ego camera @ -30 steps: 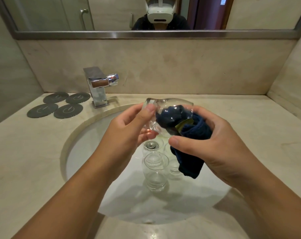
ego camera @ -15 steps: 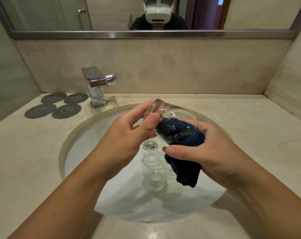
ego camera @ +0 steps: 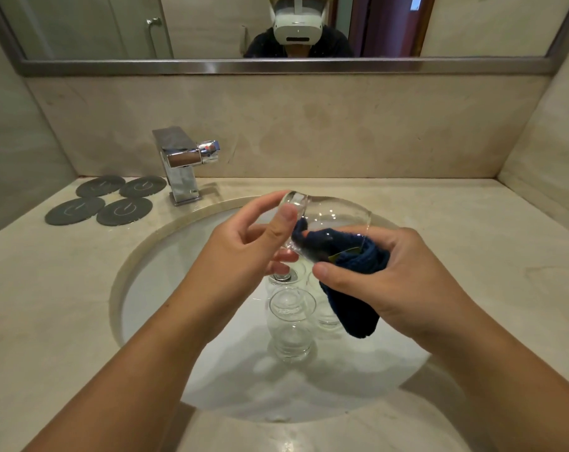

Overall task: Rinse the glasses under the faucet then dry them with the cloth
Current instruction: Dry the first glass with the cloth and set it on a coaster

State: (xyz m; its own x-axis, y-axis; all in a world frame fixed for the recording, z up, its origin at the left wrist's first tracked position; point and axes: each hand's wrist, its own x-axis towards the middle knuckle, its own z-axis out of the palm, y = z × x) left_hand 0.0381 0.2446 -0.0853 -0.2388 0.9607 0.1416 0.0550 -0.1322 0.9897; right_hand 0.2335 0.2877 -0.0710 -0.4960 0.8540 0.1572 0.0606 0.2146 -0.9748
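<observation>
A clear drinking glass (ego camera: 333, 214) lies on its side in the air above the sink. My left hand (ego camera: 244, 252) pinches its base end. My right hand (ego camera: 394, 275) holds a dark blue cloth (ego camera: 351, 285), part of it pushed inside the glass and the rest hanging down. Below them, several more clear glasses stand in the basin near the drain; the nearest glass (ego camera: 289, 324) is upright, the others are partly hidden by my hands and the cloth. The chrome faucet (ego camera: 182, 164) stands at the back left with no water running.
The round white sink (ego camera: 166, 308) is set in a beige stone counter (ego camera: 465, 243). Several dark round coasters (ego camera: 104, 200) lie left of the faucet. A mirror runs along the wall above, and side walls close in the counter.
The held glass has been turned between my hands, with the cloth shifting inside it. Both hands stay over the middle of the sink. The glasses in the basin have not moved.
</observation>
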